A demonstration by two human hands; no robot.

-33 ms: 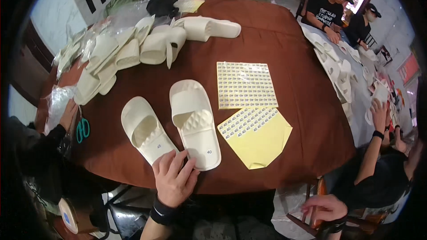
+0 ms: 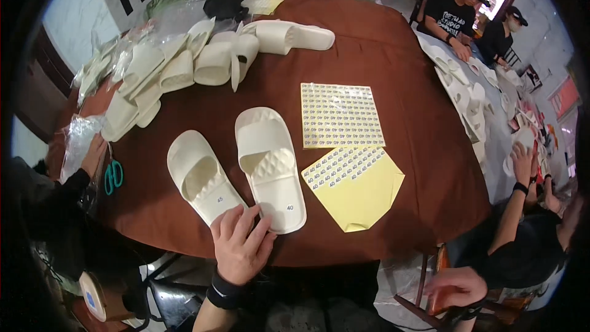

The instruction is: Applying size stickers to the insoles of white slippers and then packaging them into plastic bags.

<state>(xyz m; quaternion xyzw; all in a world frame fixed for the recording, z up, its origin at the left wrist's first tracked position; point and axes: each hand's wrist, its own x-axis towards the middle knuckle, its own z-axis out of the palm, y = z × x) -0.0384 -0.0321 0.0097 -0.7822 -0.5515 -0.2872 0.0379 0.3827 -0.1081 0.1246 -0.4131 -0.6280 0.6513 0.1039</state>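
Two cream slippers lie side by side on the brown cloth, toes pointing away: a left slipper [image 2: 200, 169] tilted leftward and a right slipper [image 2: 270, 166]. Each has a small printed sticker on its heel. My left hand [image 2: 243, 243] rests on the heel ends, fingers stretched and slightly apart, touching both. To their right lie a full sticker sheet [image 2: 341, 114] and, overlapping its lower edge, a partly used yellow sticker sheet [image 2: 362, 193] with folded corners. Low at the right, off the table, my right hand [image 2: 458, 286] is blurred; its fingers look bent.
A pile of cream slippers [image 2: 178, 74] and clear plastic bags [image 2: 83, 138] covers the far left. Teal-handled scissors [image 2: 114, 177] lie near another person's hand [image 2: 94, 155] at the left edge. Several people work around a grey table [image 2: 491, 135] of slippers at right.
My right hand has shifted slightly to the right, with its fingers curling more. My left hand and the two slippers stay put.
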